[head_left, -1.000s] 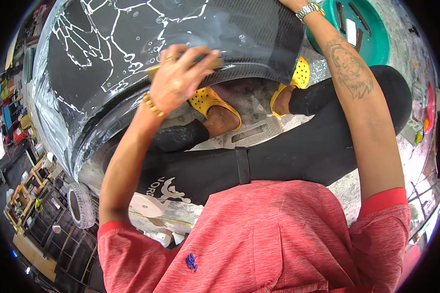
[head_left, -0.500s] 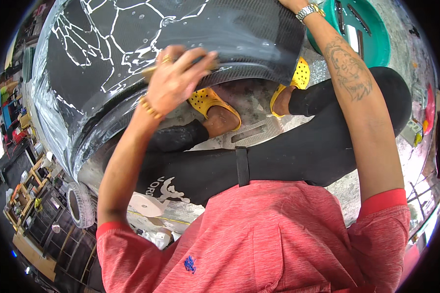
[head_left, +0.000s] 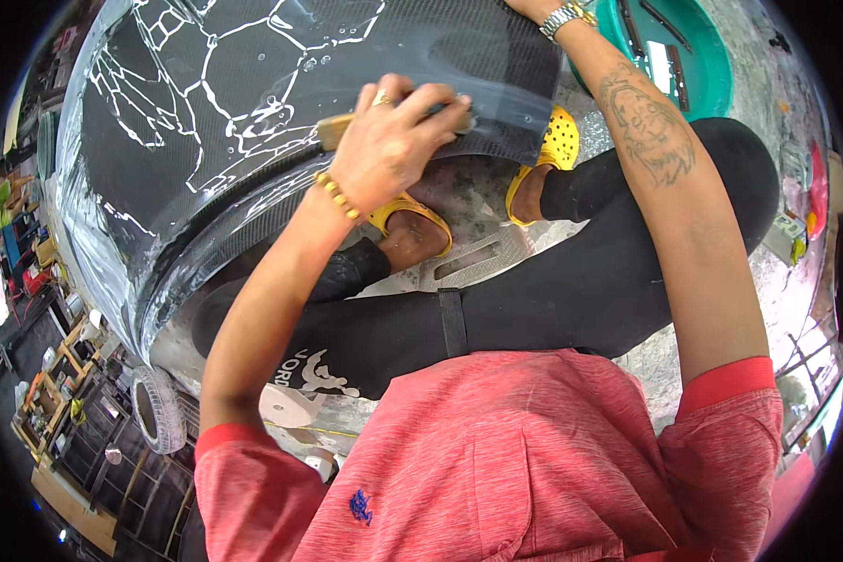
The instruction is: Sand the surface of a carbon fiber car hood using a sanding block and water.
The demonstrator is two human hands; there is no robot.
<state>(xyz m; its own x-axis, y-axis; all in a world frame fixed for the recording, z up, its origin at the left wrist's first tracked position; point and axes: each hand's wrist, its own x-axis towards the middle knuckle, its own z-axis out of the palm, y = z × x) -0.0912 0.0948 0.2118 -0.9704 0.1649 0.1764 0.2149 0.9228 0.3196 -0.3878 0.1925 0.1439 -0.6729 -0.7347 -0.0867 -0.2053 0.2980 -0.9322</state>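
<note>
A large curved black panel with a carbon-fibre weave lies before me, wet and glossy, with white light reflections over its left part. My left hand is closed around a tan sanding block and presses it on the panel near its front edge. The fingers lie over the block, so its underside is hidden. At the top edge of the picture, my right hand is at the panel's far right side. Its fingers are cut off by the frame.
Right of the panel stands a green basin with dark strips and a white piece in it. My feet in yellow clogs are under the panel's front edge. A tyre and cluttered shelving are at the left.
My left hand has slid right along the panel's front edge with the sanding block in it. The right hand stays at the panel's far side; the whole view has shifted slightly.
</note>
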